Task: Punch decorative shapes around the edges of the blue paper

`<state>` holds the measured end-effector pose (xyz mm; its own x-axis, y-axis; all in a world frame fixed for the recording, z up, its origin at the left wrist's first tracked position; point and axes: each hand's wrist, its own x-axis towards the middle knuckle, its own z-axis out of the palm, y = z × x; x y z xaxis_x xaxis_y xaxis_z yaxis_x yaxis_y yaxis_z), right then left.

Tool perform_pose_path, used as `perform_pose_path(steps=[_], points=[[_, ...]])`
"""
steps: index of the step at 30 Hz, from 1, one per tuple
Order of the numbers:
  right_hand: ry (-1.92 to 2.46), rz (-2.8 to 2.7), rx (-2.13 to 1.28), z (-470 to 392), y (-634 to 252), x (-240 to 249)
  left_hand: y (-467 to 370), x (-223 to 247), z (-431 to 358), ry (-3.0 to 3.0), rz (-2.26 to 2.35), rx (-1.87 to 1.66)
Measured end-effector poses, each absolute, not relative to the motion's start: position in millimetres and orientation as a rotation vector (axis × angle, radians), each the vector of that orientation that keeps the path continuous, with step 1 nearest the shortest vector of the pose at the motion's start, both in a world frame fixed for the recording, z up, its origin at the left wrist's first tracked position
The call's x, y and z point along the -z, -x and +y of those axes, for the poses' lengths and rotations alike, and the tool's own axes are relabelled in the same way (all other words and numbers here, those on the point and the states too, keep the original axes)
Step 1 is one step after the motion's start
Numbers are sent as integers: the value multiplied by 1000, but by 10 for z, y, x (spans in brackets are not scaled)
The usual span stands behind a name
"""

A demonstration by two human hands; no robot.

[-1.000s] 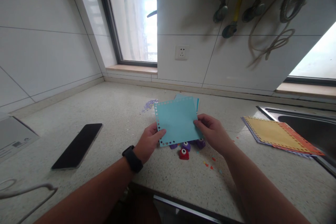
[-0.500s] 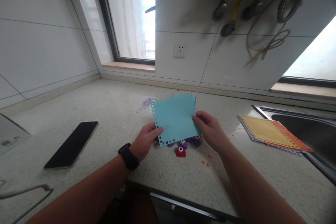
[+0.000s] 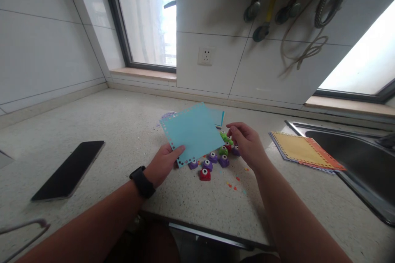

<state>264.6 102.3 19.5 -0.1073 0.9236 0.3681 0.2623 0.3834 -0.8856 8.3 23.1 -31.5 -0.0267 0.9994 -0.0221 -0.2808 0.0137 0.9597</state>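
Observation:
My left hand (image 3: 165,160) is closed on the lower left edge of a light blue sheet of paper (image 3: 193,133), thumb on top. Small star and heart holes run along the sheet's left and lower edges. My right hand (image 3: 245,141) is off the sheet, fingers bent and slightly apart, with nothing visible in it. Below that hand and the sheet stand several craft punches: a red punch (image 3: 205,174), a purple punch (image 3: 224,161) and a green punch (image 3: 223,150) among them. Behind the held sheet lies a stack of paper (image 3: 219,116), partly hidden.
Yellow and orange punched sheets (image 3: 300,148) lie at the right, overlapping the sink (image 3: 354,160) edge. A black phone or tablet (image 3: 69,170) lies at the left. Purple paper bits (image 3: 166,116) and orange bits (image 3: 230,185) are scattered on the counter. A socket (image 3: 205,56) is on the wall.
My right hand has let go of the blue sheet. The sheet has turned and moved left in my left hand, uncovering more punches. The camera view has shifted a little.

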Motion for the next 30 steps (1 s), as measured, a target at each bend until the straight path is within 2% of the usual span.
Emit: perform_pose_path(steps=[5, 12, 17, 30], points=[[1335, -1891, -414, 1113, -2768, -176, -76, 324, 256, -877, 1045, -1462], [1361, -2204, -144, 1226, -2754, 28, -96, 222, 263, -760, 1056, -1568], [1537, -2208, -160, 1288, -2783, 137, -101, 220, 259, -765, 1033, -1561], [1634, -2169, -214, 1281, -2631, 113, -115, 249, 233, -877, 1053, -1504]])
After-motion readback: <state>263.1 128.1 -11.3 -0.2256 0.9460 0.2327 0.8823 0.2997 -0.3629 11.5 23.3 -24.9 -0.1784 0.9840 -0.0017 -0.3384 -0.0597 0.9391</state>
